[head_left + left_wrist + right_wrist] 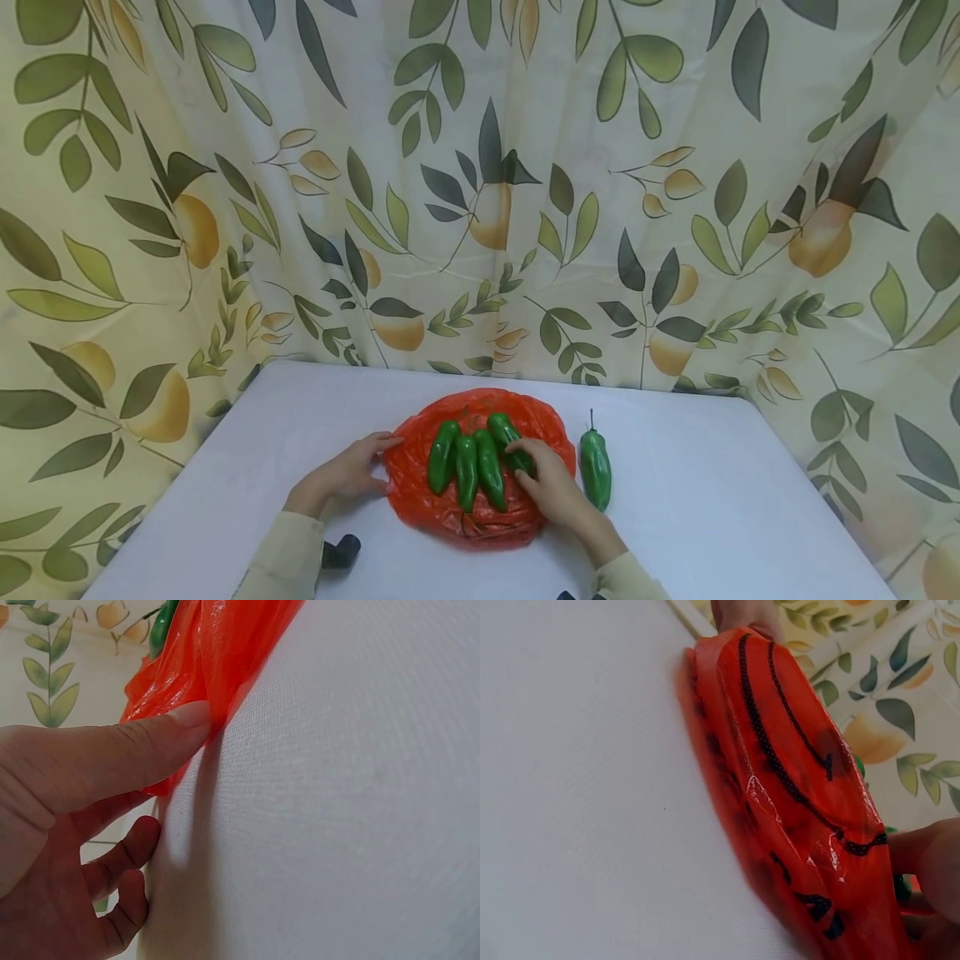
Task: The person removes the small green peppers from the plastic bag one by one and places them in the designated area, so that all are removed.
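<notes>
A red plastic bag (420, 510) lies in a rounded heap on the white table, and black markings show on its side in the right wrist view. Several green peppers (467, 473) lie side by side on top of it. At the bag's left edge my left hand (352, 471) pinches the plastic, with the thumb (169, 739) on the near side and the other fingers partly hidden. My right hand (551, 483) holds the rightmost pepper on the bag (504, 432), fingers over its lower end. One more green pepper (596, 471) lies on the table right of the bag.
The white table (712, 500) extends to both sides of the bag. A curtain (480, 208) printed with leaves and fruit hangs behind the table. A black device (342, 552) shows beside the left sleeve.
</notes>
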A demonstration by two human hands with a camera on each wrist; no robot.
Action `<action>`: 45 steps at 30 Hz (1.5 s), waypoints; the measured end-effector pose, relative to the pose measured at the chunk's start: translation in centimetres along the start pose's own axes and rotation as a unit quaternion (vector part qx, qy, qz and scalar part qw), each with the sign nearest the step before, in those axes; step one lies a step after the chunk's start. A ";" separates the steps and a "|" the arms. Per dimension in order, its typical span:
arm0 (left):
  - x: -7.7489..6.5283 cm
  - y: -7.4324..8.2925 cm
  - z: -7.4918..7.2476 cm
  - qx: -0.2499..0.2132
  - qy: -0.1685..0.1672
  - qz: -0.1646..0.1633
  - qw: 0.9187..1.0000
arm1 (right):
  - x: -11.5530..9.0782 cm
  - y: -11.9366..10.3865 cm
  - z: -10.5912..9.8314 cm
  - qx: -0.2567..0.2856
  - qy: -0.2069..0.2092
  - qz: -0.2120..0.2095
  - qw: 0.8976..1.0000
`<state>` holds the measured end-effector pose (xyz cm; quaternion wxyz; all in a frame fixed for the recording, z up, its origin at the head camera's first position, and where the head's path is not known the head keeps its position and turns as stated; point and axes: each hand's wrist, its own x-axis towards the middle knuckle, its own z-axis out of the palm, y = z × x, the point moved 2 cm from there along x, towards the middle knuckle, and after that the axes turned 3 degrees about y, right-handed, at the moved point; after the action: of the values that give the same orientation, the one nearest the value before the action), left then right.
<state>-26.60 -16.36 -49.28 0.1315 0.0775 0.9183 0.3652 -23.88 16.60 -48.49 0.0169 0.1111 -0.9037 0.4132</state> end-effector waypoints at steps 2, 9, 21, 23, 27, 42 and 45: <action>0.0 0.0 0.1 -0.001 -0.001 0.001 1.000 | 0.0 0.0 -0.2 0.006 0.007 -0.002 1.000; 0.0 0.4 0.1 0.001 -0.002 0.003 1.000 | -0.3 -0.3 -0.9 0.012 0.009 -0.007 1.000; 0.0 0.8 0.0 0.000 -0.002 0.009 1.000 | -0.5 -0.9 -2.2 0.018 0.027 0.003 0.999; -0.1 0.9 0.0 0.000 0.000 0.010 1.000 | -0.5 -1.1 -2.5 0.025 0.031 -0.001 0.999; -0.2 0.9 0.0 0.003 0.000 0.005 1.000 | -0.7 -1.4 -3.0 0.040 0.032 -0.005 0.999; -0.3 0.4 0.0 -0.003 0.004 -0.008 1.000 | -1.9 -2.4 -5.1 0.134 0.035 -0.016 0.990; -0.3 0.4 0.0 -0.002 0.004 -0.010 1.000 | -2.5 -2.3 -5.6 0.129 0.033 -0.010 0.991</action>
<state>-26.33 -16.16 -48.91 0.1319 0.0667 0.9190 0.3655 -21.28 19.79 -43.43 0.0364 0.1081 -0.8406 0.5295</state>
